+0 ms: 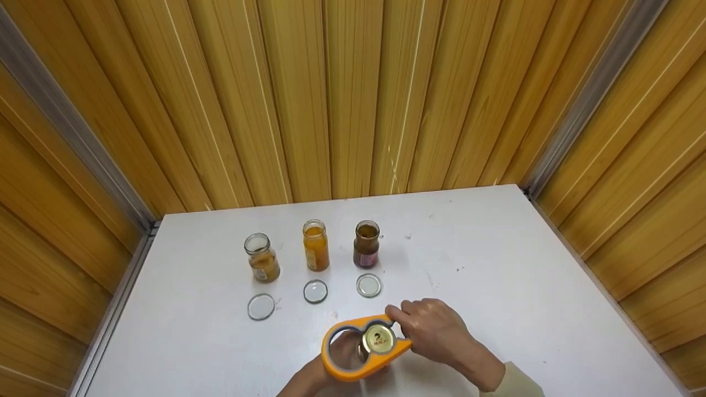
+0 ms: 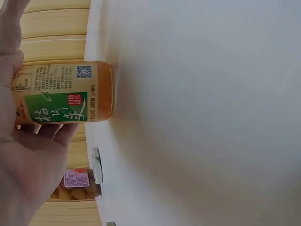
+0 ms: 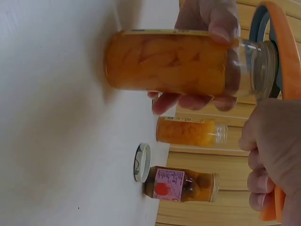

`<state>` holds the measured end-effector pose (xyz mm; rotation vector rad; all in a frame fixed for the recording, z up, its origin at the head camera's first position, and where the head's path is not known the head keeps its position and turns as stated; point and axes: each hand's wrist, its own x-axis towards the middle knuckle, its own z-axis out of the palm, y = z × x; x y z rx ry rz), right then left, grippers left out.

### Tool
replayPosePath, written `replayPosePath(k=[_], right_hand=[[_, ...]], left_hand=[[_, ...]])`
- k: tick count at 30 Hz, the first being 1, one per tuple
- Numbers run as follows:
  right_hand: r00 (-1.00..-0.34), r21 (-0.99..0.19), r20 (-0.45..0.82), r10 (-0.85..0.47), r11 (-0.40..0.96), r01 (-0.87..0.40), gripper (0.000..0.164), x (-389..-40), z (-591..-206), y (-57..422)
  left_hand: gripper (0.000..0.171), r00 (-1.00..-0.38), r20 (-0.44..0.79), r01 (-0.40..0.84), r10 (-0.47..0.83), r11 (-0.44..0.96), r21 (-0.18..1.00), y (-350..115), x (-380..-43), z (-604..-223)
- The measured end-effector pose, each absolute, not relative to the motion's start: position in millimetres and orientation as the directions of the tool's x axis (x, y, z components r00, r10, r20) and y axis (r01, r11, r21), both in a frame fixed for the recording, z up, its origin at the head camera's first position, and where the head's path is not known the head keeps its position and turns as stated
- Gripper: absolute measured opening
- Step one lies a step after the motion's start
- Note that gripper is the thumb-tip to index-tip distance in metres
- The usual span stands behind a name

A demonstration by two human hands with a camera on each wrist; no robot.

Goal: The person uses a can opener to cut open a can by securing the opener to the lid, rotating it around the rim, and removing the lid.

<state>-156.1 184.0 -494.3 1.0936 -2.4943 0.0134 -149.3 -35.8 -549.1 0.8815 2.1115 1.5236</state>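
My left hand (image 2: 37,160) grips a glass jar (image 3: 174,61) of orange fruit pieces round its side, fingers behind and thumb in front. A green and cream label (image 2: 56,103) faces the left wrist camera. The jar stands upright, its base right at the white tabletop. Over its gold lid (image 1: 379,338) sits an orange jar opener (image 1: 380,361) with grey-lined openings, the lid in the smaller one. My right hand (image 1: 433,328) holds the opener's handles with curled fingers. In the head view, the opener hides most of the jar and part of the left hand.
Three lidless jars stand farther back: a pale one (image 1: 263,266) at left, an orange one (image 1: 316,251) and a dark brown one (image 1: 366,251) at right. Before them lie three loose lids (image 1: 261,306). Wood-patterned panels (image 1: 353,99) wall the white table (image 1: 182,320).
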Motion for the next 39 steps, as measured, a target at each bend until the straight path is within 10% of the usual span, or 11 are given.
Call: replayPosePath(k=[21,39], right_hand=[[-0.46,0.128,0.436,-0.774,0.559,-0.819,0.027,-176.3,-497.7,182.4],[-0.458,0.08,0.483,-0.746,0.559,-0.826,0.026,-176.5,-496.6,181.5]], left_hand=[[0.078,-0.58,0.032,0.084,0.814,0.021,0.996,-59.9,-146.1,-519.0],[0.065,-0.631,-0.072,0.046,0.773,0.129,0.991,-51.5,-143.8,-524.8]])
